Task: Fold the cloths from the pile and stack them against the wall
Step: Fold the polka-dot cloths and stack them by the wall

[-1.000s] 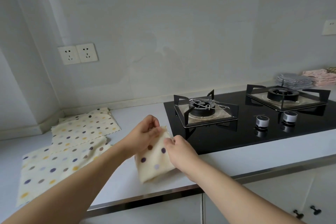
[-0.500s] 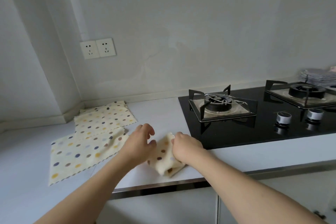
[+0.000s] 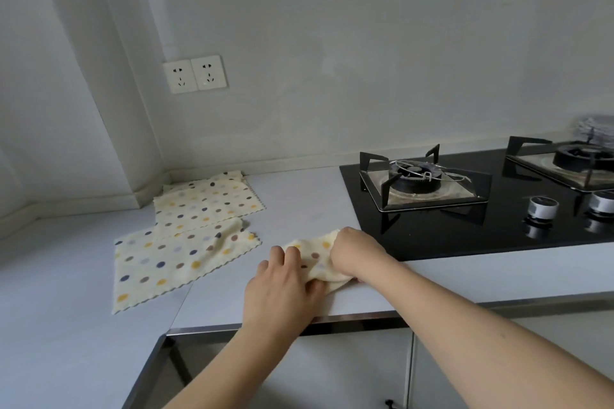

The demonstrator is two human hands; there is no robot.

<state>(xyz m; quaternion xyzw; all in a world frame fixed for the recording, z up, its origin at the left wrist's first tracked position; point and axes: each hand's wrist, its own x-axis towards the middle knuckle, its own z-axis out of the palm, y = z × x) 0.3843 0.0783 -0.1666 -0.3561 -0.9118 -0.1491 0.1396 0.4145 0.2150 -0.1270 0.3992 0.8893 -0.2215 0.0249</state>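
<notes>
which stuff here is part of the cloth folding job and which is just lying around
Part of the job:
- small folded cream polka-dot cloth, gripped by left hand and right hand
- two flat cream polka-dot cloths by the corner

Just lying about:
- black glass gas hob
- white double wall socket
- grey folded cloth stack

Polka-dot cloth (image 3: pixel 319 259): soft matt fabric, as are the spread cloths (image 3: pixel 179 259) with pinked edges. Countertop (image 3: pixel 299 202): smooth matt surface with a shiny metal strip along its front edge. Hob (image 3: pixel 498 222): glossy black glass; pan supports (image 3: pixel 385 189) matt black metal.
</notes>
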